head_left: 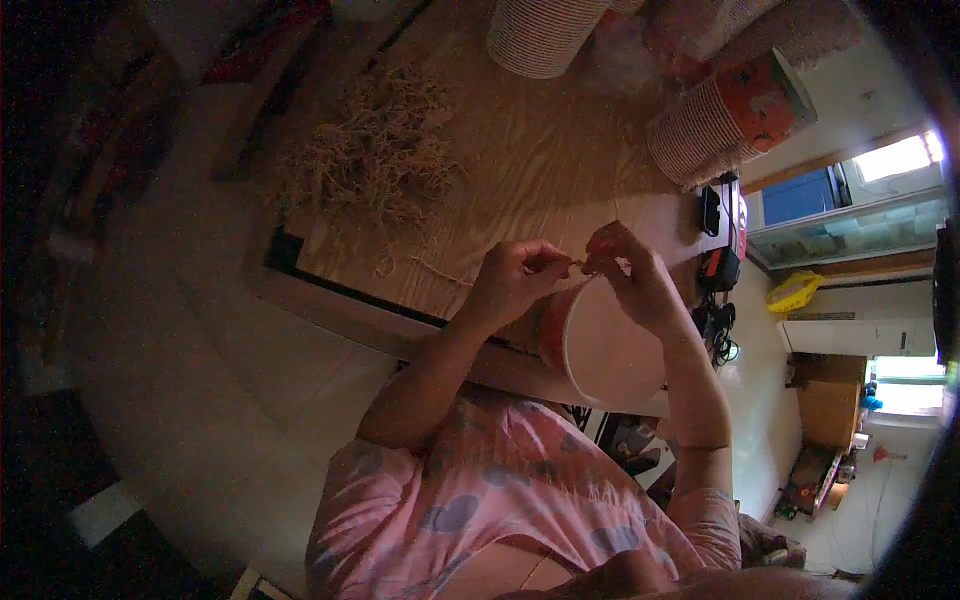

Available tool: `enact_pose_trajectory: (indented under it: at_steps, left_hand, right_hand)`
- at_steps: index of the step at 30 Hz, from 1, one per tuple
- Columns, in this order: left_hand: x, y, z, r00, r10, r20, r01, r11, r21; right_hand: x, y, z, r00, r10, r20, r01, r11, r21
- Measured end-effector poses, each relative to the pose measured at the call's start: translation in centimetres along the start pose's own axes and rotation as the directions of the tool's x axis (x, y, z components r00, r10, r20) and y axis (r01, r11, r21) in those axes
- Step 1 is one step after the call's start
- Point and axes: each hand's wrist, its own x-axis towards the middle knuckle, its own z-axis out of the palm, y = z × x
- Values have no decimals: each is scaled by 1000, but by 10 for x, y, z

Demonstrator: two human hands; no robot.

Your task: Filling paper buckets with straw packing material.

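My left hand [510,285] and my right hand [634,280] meet above the near table edge, fingers pinched close together. Between the fingertips runs a thin tan string [436,270], which trails out to the left of my left hand and ends in a small loop on the table. Just below my hands a round paper bucket [612,345] rests on its side, with a white round face and an orange-red side wall. My right wrist overlaps its rim. The exact shape of the string between the fingertips is too small to make out.
A tangled heap of tan strings [385,155] lies on the wooden table [530,150] at left. Stacked paper buckets stand at the back [545,38] and lie at the right [730,120]. Black devices and cables [715,320] sit beyond my right arm.
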Motion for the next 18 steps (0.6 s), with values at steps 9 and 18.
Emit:
enact_pose_trajectory:
  at_steps: [9, 18]
  left_hand:
    - [1, 2, -2, 998, 19, -54, -26, 993, -118]
    - [5, -7, 0, 991, 99, -95, -100, 995, -10]
  right_hand:
    - [1, -11, -6, 996, 64, 66, -47, 973, -226]
    - [1, 2, -7, 996, 13, 90, 10, 968, -250]
